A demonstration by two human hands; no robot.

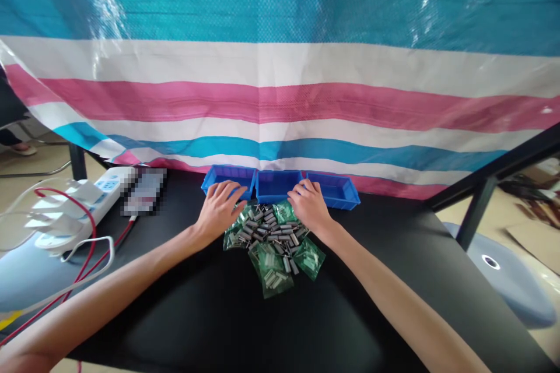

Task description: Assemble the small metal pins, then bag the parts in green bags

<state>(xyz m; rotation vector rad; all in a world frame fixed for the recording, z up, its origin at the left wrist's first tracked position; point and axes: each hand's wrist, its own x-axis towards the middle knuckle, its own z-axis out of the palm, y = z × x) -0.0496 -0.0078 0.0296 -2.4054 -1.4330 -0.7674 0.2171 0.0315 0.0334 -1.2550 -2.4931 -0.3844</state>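
My left hand [221, 210] rests at the front rim of the left blue bin [231, 173], its fingers spread and reaching over the edge. At the meeting of the middle blue bin [278, 187] and the right blue bin [338, 192] is my right hand [308, 205], fingers slightly bent and apart, with no held object visible. Between and below the hands lies a pile of small grey metal cylinders [284, 236], loose on the table. Around it are several green see-through bags [265, 268], some with similar pieces inside. Fingertip contact with the bins is unclear.
The black table [245, 332] carries a white power strip [98, 198] with plugs, red and white cables, and a blurred-out device [144, 191] at left. A striped plastic sheet [280, 99] hangs behind the bins. Grey stools [503, 274] stand beside the table.
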